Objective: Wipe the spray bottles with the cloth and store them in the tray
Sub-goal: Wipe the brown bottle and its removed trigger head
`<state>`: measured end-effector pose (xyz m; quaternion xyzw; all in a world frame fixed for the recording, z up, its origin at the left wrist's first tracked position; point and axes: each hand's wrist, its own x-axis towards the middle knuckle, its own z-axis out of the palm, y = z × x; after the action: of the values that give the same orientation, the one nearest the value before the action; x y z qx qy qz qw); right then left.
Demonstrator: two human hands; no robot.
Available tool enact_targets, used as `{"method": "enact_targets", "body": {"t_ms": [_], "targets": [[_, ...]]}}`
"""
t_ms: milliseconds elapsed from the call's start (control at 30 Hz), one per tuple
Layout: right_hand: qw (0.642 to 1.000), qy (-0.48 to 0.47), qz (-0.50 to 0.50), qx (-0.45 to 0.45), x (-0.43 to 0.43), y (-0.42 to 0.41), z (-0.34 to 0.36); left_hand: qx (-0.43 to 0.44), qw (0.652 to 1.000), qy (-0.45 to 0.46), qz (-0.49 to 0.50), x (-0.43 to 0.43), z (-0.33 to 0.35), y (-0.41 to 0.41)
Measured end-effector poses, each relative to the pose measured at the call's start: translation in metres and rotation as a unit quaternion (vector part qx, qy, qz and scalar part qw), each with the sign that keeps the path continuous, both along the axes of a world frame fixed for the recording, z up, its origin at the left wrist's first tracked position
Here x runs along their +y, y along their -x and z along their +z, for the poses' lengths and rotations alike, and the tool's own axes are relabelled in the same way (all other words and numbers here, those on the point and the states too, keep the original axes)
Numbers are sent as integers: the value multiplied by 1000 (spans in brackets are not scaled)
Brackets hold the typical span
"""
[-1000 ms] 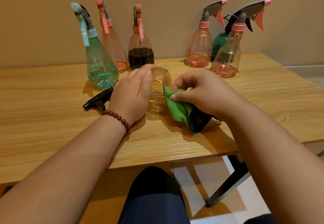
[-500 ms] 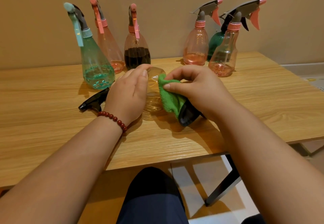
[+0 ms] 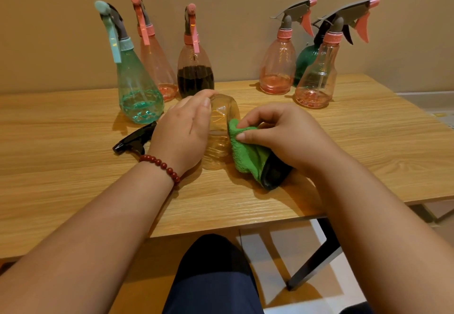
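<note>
since half a second ago the right hand point(image 3: 277, 136) has drawn the green cloth point(image 3: 248, 156) a little nearer along the bottle's right flank. its thumb and fingers pinch the bunched cloth against the amber spray bottle point(image 3: 221, 127). the bottle lies tipped over on the table point(image 3: 73, 166), its black trigger head point(image 3: 132, 141) pointing left. the left hand point(image 3: 181, 136) curls over the bottle from the left and pins it down. wiping is the step in hand. next, i judge, the bottle needs turning to bring unwiped faces to the cloth. six other bottles point(image 3: 277, 68) stand along the far edge, and no tray is in view.
</note>
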<state>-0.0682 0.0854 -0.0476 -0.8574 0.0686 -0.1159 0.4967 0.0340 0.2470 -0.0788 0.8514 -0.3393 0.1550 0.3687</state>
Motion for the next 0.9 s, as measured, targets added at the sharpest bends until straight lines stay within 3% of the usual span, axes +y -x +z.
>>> {"method": "enact_targets", "body": {"t_ms": [100,233,333,433,633,767,900], "targets": [[999,-23,20,22,0,1,-3,-3,1000,0,-6,1,-1,-1],[990,116,-1,80,-4,-8,2,-7,1000,0,-8,1,-1,-1],[983,158,-49,76,-4,-18,-1,-2,1000,2,-7,2,-1,-1],[987,121,-98,47,-2,-22,-8,-2,1000,1,-7,1,-1,-1],[993,65,4,98,-4,-4,0,-2,1000,5,-10,1,-2,-3],[992,76,-59,78,-3,-18,-3,-3,1000,7,-12,2,-1,-3],[994,20,-93,56,-3,-23,-6,-1,1000,6,-4,0,-1,-2]]}}
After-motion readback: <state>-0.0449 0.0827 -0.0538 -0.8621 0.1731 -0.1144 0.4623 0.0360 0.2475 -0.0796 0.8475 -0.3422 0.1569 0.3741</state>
